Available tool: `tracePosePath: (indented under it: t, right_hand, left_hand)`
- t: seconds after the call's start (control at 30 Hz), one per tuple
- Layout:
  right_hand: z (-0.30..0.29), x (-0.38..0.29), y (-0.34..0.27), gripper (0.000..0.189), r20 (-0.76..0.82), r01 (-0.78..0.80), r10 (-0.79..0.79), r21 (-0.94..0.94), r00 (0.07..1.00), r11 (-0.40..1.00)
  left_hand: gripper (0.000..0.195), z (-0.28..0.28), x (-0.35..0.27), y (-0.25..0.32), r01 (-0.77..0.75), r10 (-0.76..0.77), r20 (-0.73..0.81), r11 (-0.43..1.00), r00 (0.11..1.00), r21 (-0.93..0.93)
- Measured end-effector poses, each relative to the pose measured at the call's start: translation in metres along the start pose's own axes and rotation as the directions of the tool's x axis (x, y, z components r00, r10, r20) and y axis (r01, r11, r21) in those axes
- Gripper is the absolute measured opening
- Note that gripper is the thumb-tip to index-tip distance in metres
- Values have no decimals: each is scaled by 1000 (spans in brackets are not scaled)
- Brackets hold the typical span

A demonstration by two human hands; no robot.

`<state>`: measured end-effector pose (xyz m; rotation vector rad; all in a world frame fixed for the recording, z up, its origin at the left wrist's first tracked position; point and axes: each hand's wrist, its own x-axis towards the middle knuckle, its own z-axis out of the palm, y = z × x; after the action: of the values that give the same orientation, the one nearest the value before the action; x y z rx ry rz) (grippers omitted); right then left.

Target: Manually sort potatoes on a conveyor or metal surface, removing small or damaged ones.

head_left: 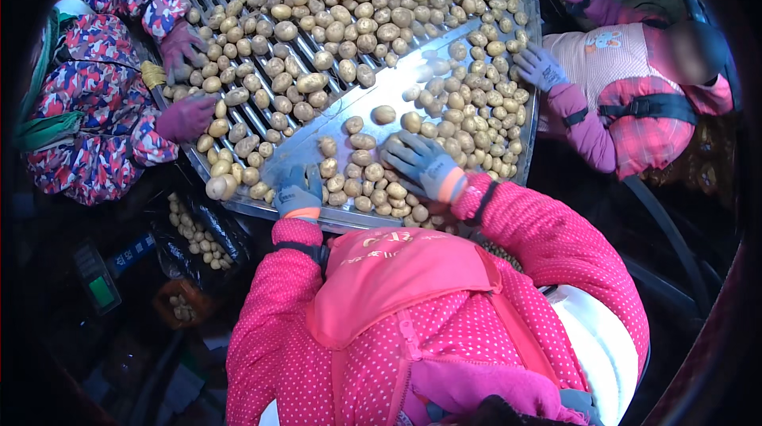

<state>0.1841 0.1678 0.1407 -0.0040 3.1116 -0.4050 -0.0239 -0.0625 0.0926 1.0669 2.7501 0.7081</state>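
My left hand (299,193), in a grey-blue work glove with an orange cuff, rests at the near edge of the sorting table. Its fingers point away from me, beside the lower end of a sheet-metal divider (351,102), and I see nothing held in it. Palm down, my right hand (421,165) lies over loose potatoes with its fingers partly spread; what is under the palm is hidden. Between both hands sits a cluster of small potatoes (373,172) on the bare metal surface. More potatoes (476,110) cover the right side.
Left of the divider, potatoes lie on metal roller bars (250,113). A co-worker's purple-gloved hands (184,119) work at the left edge; another person's grey-gloved hand (540,66) touches the right rim. Below left are a black plastic-lined container (199,235) of potatoes and an orange container (182,303).
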Motion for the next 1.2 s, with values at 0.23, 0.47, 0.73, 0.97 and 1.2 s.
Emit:
tracePosePath:
  t: [0.23,0.47,0.73,0.97,1.2]
  right_hand:
    - [-39,81,80,42,-12,-419,464,413,886,809]
    - [-12,203,119,69,-275,-625,613,51,741,779]
    - [-66,238,121,50,425,-512,563,-239,709,825]
    - [-15,176,123,54,406,-564,552,-104,728,819]
    - [-36,100,95,40,375,-613,487,541,789,576]
  left_hand:
    - [27,-16,2,8,72,-76,94,997,993,40]
    - [25,-23,12,15,125,-120,157,992,980,-22]
    - [26,-36,22,15,185,-179,264,983,948,-1]
    - [34,-36,28,15,206,-192,310,978,931,-13]
    - [38,-26,25,12,214,-216,321,976,922,42]
